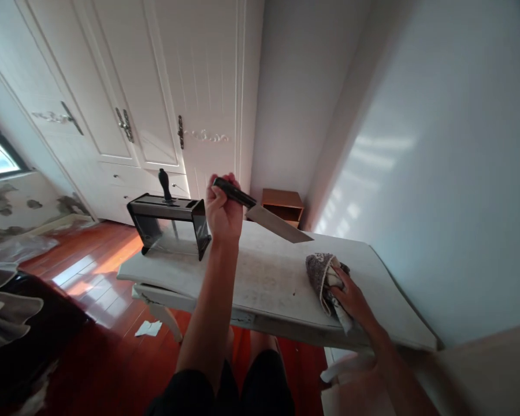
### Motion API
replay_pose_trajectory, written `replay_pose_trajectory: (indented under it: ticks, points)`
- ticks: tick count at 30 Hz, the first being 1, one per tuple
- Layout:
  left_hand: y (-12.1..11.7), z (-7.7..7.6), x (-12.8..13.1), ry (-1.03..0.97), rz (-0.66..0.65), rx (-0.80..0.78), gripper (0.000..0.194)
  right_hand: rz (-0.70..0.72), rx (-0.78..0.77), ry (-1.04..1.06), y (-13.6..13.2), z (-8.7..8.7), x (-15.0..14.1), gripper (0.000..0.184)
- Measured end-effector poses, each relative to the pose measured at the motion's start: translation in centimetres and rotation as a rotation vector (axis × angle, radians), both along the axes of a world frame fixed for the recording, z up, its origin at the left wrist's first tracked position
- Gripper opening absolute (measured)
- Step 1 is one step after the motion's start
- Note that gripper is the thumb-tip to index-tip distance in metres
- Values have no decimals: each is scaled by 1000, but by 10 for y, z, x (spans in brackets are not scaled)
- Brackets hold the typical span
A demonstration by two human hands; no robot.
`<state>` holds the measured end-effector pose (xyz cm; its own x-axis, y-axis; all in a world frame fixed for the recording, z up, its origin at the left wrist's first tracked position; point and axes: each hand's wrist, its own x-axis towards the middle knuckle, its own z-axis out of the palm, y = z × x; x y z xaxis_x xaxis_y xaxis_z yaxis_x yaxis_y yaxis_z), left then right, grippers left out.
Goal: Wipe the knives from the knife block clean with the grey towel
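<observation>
My left hand [222, 211] is raised above the white table [264, 277], fist closed round the black handle of a kitchen knife [264, 216]. The wide blade points right and slightly down, over the tabletop. My right hand [351, 297] rests on a crumpled grey-and-white cloth [323, 271] lying on the table's right part, fingers curled onto it. A black knife block [169, 222] with a clear front stands at the table's left end, one black-handled tool sticking up from it.
White wardrobe doors [156, 86] fill the back wall. A small wooden cabinet [283, 205] sits in the corner behind the table. The floor is red wood with a scrap of paper [148, 328] under the table. Dark furniture with cloths is at left.
</observation>
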<state>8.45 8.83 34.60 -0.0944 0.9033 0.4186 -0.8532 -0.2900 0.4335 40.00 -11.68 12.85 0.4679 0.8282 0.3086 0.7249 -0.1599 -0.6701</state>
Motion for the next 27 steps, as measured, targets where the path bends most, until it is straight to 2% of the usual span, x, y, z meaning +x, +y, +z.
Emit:
replay_pose_trajectory:
  ticks: [5, 8, 10, 12, 15, 20, 24, 27]
  points:
    - [9, -78, 7, -351, -170, -337, 23, 13, -36, -70, -12, 14, 6, 62]
    - [15, -117, 8, -356, -277, -462, 23, 42, -52, -107, -10, 22, 1, 63]
    - [17, -135, 9, -339, -311, -527, 26, 36, -38, -98, -7, 24, -4, 65]
    - [17, -146, 11, -353, -321, -616, 30, 19, -8, -84, -6, 25, -10, 66]
    - [15, -152, 18, -382, -332, -725, 34, 25, 89, -53, -6, 32, -22, 66]
    - [13, -161, 30, -480, -364, -806, 29, 153, 241, 191, -8, 67, -47, 47]
    - [15, -181, 33, -417, -345, -711, 24, 181, 308, 335, -6, 88, -63, 42]
    - [19, -193, 31, -359, -307, -654, 23, 156, 300, 319, -5, 87, -70, 42]
